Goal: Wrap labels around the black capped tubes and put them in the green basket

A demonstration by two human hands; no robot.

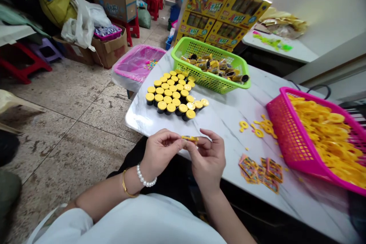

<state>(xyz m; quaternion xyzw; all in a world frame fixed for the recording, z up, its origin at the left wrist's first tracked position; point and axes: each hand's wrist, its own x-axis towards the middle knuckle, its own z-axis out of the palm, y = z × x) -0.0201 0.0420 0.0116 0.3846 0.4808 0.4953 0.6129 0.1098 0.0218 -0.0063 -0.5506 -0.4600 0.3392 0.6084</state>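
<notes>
A small yellow piece with coloured print [190, 138] is held at the table's front edge, seen nearly edge-on, so its exact kind does not show. My left hand [162, 151] pinches its left end between thumb and fingertips. My right hand [210, 160] grips it from the right with the thumb in front, its index finger lifted. Beyond the hands stand several black tubs with yellow lids [170, 93], packed close together. To the right lie small printed cards [261, 171] in loose piles, and above them a few yellow plastic ring-shaped pieces [259, 132].
A green basket [211, 78] of wrapped yellow-and-black items stands at the back of the marble-patterned table [217, 122]. A pink basket [297, 137] full of yellow plastic pieces sits at right. Stacked yellow boxes [210, 0] rise behind. A plastic-lined pink basket [133, 61] is beyond the left edge.
</notes>
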